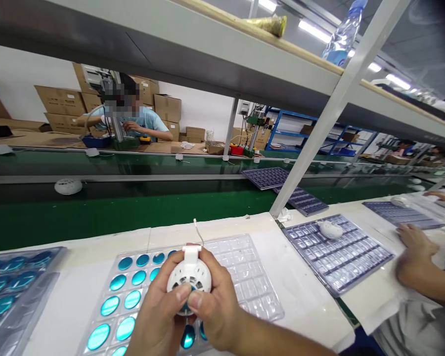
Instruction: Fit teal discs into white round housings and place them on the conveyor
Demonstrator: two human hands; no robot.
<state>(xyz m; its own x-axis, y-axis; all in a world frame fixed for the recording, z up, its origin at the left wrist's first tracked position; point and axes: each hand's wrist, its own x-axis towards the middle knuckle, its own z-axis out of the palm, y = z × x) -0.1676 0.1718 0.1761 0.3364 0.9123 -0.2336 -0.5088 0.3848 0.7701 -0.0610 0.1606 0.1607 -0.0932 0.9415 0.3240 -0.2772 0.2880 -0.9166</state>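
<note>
A round white slotted housing (190,277) with a clip at its top and a short cable sits between both my hands, above a clear tray (259,282). My left hand (159,301) wraps its left side, and my right hand (218,296) wraps its right side. Both thumbs press side by side on the middle of its face. Blue shiny discs (110,305) fill pockets on the tray's left part, while pockets at its right hold none. My hands hide the tray's middle.
A tray of blue discs (7,296) lies at the left. Beyond runs a green conveyor (133,212) with a white housing (68,186). A slanted post (319,133) rises right of centre. Another person's arm (422,267) is at the right, near a tray (356,257).
</note>
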